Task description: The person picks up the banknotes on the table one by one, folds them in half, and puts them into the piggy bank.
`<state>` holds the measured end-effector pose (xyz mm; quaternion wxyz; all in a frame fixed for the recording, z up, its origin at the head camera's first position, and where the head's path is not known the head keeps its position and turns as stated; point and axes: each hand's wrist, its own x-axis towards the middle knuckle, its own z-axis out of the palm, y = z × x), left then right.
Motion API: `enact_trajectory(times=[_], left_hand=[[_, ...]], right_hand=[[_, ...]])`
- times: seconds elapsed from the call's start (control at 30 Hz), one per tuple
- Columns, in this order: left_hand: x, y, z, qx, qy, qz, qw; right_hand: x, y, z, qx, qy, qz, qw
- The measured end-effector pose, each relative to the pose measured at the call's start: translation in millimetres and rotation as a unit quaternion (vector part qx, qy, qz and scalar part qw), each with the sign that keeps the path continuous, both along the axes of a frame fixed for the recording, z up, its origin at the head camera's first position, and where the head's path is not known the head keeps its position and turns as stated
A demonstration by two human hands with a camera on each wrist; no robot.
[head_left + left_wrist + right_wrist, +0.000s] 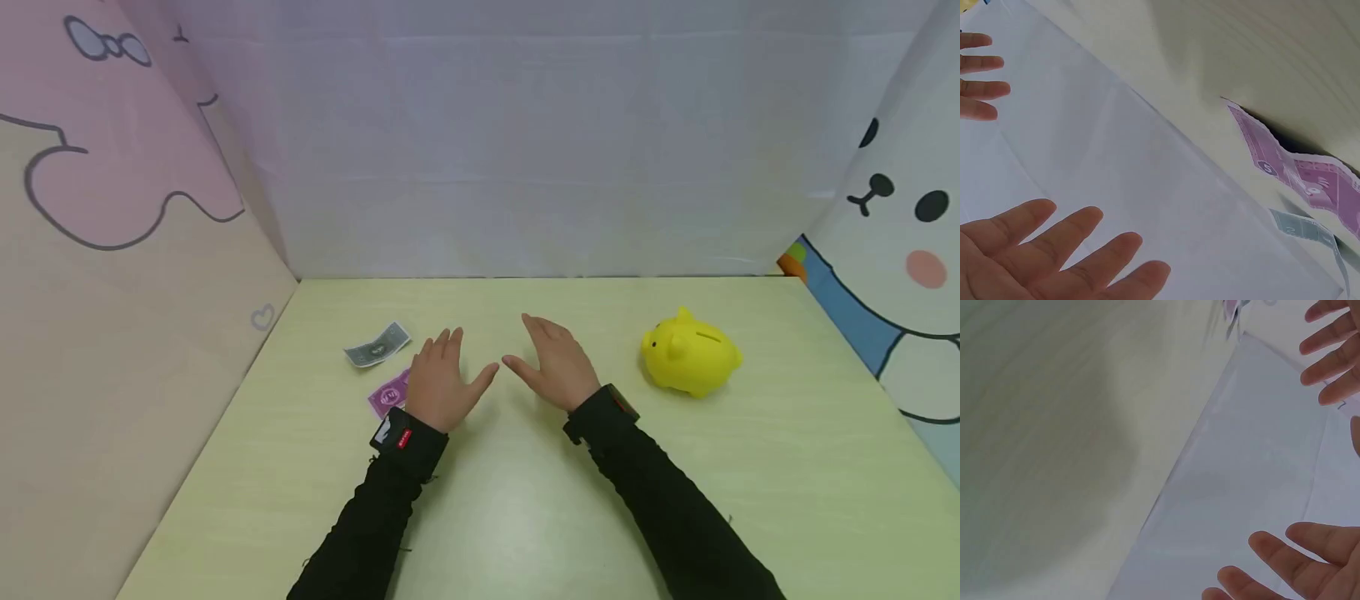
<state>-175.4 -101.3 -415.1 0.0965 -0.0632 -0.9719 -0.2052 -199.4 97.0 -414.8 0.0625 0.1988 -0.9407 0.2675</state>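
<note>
Both hands hover over the middle of the table, thumbs pointing toward each other, with nothing held. The left hand [441,385] has its fingers extended and partly covers a purple play-money note [390,393] in the head view. Beyond that note lies a grey-green play-money note [378,345]. In the left wrist view the purple note [1300,172] looks creased and wavy, with the grey-green one [1307,228] behind it. The right hand [557,364] has straight, relaxed fingers. To its right a yellow piggy bank [690,354] stands upright, a slot on its back, facing left.
The pale wooden table [510,517] ends at a white cloth [510,150] hung along its back edge. Printed cartoon panels border the left and right sides. Black sleeves and wrist straps [408,446] cover the forearms.
</note>
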Motion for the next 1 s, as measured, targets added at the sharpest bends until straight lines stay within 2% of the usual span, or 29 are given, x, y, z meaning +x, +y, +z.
enact_trajectory(times=[0.17, 0.33, 0.47, 0.73, 1.0], left_hand=[[4.7, -17, 2.7, 0.062, 0.018, 0.001, 0.9979], [8.8, -38, 1.0, 0.066, 0.033, 0.024, 0.9970], [11.5, -56, 2.5, 0.065, 0.012, 0.047, 0.9967], [14.7, -90, 5.0, 0.089, -0.032, 0.081, 0.9922], [14.7, -110, 6.9, 0.075, -0.096, 0.099, 0.9876]], right_hand=[[-0.9, -16, 1.7, -0.090, -0.067, 0.031, 0.993], [-0.4, -33, 1.7, -0.116, -0.091, 0.043, 0.988], [1.8, -47, 3.8, -0.130, -0.101, 0.049, 0.985], [2.8, -70, 4.1, -0.175, -0.160, 0.061, 0.970], [-4.9, -88, -9.1, -0.196, -0.218, 0.045, 0.955]])
